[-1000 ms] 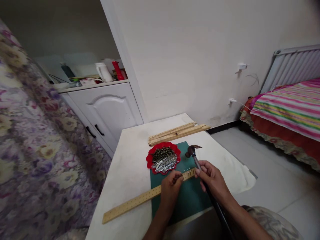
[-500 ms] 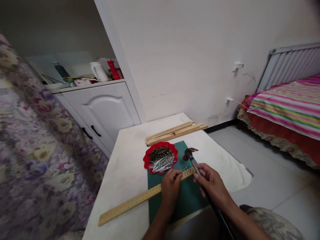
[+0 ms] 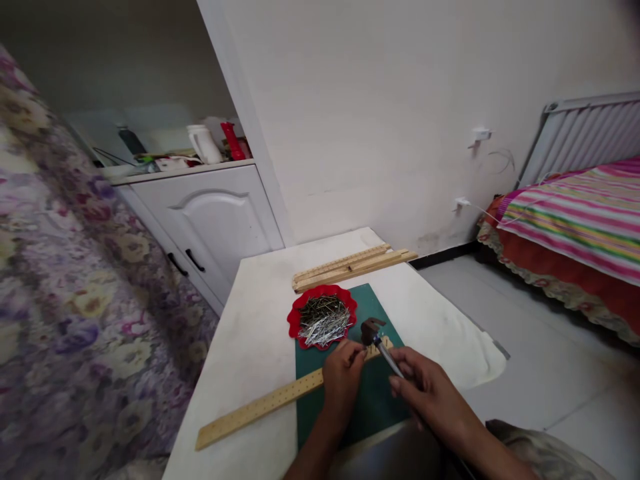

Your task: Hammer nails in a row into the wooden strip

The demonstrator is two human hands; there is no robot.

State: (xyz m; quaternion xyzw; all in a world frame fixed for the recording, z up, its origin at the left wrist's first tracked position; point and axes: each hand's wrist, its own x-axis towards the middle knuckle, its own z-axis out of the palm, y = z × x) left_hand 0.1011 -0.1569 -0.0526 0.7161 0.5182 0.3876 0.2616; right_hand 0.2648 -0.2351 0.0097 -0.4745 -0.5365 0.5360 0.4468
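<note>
A long wooden strip [image 3: 260, 408] with rows of small holes lies slantwise over a green mat [image 3: 370, 410]. Several nails stand upright near its right end. My left hand [image 3: 343, 370] rests on the strip, thumb and forefinger pinched together by the nails; what sits between the fingertips is too small to make out. Gripped in my right hand [image 3: 425, 387] is a claw hammer [image 3: 371, 329], its head low over the strip just beside my left fingertips. A red scalloped bowl [image 3: 295, 325] full of loose nails [image 3: 325, 323] stands behind my left hand.
More wooden strips [image 3: 350, 267] lie at the back of the white table [image 3: 240, 347]. A floral curtain [image 3: 100, 300] and a white cabinet [image 3: 215, 227] are on the left. A bed [image 3: 575, 220] stands at the right beyond the floor.
The hammer head has come down toward the strip, next to my left fingertips. My left hand has stayed in its pinch on the strip.
</note>
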